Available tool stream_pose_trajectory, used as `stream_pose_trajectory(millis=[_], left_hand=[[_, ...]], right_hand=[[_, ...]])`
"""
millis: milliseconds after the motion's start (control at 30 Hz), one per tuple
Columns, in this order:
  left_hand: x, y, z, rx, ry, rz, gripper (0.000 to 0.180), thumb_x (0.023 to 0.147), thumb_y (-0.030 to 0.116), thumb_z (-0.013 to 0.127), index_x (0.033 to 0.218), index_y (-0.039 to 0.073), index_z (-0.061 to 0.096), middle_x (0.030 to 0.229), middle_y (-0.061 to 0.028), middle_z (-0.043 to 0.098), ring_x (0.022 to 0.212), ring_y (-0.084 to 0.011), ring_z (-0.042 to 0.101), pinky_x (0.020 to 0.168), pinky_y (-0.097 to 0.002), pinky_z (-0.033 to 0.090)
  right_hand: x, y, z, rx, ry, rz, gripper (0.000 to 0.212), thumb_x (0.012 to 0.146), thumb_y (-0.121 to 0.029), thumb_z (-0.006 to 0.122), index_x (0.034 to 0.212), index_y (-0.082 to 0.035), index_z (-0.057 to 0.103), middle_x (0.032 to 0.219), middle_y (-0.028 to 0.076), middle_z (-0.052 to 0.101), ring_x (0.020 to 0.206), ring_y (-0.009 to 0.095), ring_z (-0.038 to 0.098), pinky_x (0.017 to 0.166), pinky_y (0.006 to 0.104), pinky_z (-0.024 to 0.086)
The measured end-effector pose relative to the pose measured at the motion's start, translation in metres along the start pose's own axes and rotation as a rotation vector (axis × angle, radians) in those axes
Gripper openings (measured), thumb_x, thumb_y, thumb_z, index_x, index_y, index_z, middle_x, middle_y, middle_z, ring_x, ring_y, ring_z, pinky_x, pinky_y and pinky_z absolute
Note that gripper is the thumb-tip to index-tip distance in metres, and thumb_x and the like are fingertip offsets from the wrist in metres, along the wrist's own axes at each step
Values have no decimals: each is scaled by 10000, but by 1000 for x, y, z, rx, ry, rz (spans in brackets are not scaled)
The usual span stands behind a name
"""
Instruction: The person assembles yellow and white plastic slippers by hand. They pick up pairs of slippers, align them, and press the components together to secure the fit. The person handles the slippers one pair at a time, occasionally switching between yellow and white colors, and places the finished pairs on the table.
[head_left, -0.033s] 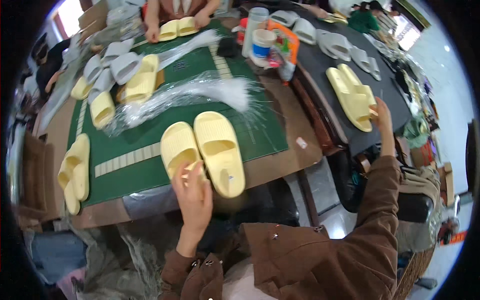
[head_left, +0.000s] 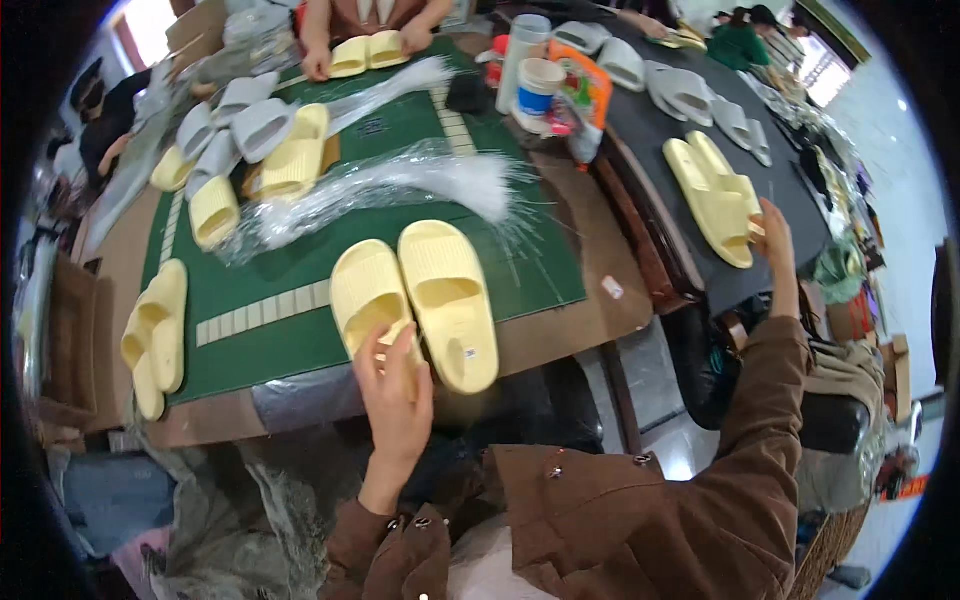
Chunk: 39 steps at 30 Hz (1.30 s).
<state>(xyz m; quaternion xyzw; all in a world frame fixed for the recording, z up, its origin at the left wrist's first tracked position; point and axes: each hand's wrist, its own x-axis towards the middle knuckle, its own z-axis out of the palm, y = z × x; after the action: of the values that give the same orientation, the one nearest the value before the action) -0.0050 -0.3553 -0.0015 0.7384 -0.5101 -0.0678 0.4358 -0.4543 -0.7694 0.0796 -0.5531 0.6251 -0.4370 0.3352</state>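
On the green mat (head_left: 270, 280), my feed shows a clear plastic bundle (head_left: 370, 195); at the mat's near edge, yellow slippers (head_left: 440, 280); right of the mat, a second yellow pair (head_left: 715, 205). The left hand (head_left: 395, 405) pinches the first pair's left heel; the right hand (head_left: 777, 245) touches the second, its grip unclear to me.

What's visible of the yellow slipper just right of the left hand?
The yellow slipper looks like moulded foam: broad ridged strap, rounded heel, small mark on the insole. Footbed up, toe pointing away, it lies over the green mat and the table's near edge. Its mate lies close at left; whether the left hand touches this slipper is unclear.
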Motion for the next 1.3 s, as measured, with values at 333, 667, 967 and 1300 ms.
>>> stream_pose_trajectory(millis=[333,667,967,1300], left_hand=[[13,-5,19,392,-57,119,510,870,239,643,1315,32,505,1325,-306,382,1246,-456,368,1013,-513,321],[8,-52,-1,467,132,88,382,821,178,637,1146,-14,578,1142,-216,531,1060,-382,514,905,-477,419],[8,-165,-121,385,313,-134,209,874,12,509,1071,-31,565,1051,-234,565,1030,-423,532,891,-454,434],[63,-243,-171,594,357,-176,270,868,97,566,1099,-39,540,1128,-229,549,1016,-406,552,875,-455,446]], right_hand=[[20,9,11,103,-151,83,465,953,-445,543,1358,-217,535,1322,172,483,1209,258,478,889,469,505],[53,59,-10,622,-95,109,416,991,-288,439,1365,-127,520,1333,118,496,1252,257,464,1033,475,382],[-28,-5,19,856,-305,-83,329,1005,-269,411,1146,-8,552,1174,122,576,1125,247,558,977,405,468],[-205,-134,249,194,-1119,-250,262,960,-214,463,849,-44,628,867,26,600,847,118,548,798,261,445]])
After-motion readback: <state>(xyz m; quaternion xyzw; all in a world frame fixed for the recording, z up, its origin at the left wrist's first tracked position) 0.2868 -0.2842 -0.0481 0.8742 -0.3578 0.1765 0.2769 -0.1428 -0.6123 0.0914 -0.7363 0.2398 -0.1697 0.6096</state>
